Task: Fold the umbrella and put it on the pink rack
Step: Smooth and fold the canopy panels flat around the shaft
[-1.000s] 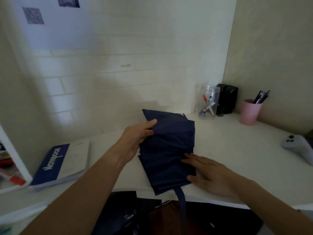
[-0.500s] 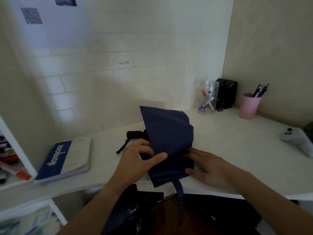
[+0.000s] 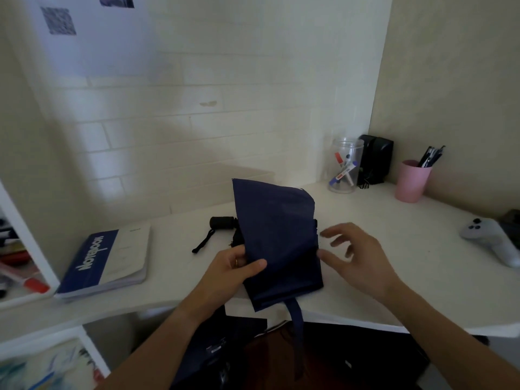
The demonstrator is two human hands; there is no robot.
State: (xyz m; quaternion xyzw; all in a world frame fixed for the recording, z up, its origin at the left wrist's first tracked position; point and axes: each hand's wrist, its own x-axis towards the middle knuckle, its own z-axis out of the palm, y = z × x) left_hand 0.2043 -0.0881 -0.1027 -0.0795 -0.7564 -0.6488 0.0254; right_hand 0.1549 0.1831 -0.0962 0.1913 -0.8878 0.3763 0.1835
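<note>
The navy blue umbrella (image 3: 278,237) lies on the white desk (image 3: 394,266) near its front edge, its fabric partly folded and one flap standing up. Its black handle (image 3: 222,222) with a wrist cord pokes out to the left, and a closure strap (image 3: 297,327) hangs over the desk edge. My left hand (image 3: 233,270) pinches the fabric's left edge between thumb and fingers. My right hand (image 3: 356,253) hovers just right of the fabric with fingers spread, holding nothing. No pink rack is in view.
A blue and white notebook (image 3: 108,261) lies left of the umbrella. At the back right stand a clear jar of markers (image 3: 345,170), a black speaker (image 3: 375,159) and a pink pen cup (image 3: 411,181). A white game controller (image 3: 491,239) lies at the far right. White shelves (image 3: 19,257) are at left.
My left hand has pulled the fabric's left side toward me and lifted the flap, uncovering the black handle. My right hand has come off the fabric and now hovers beside it.
</note>
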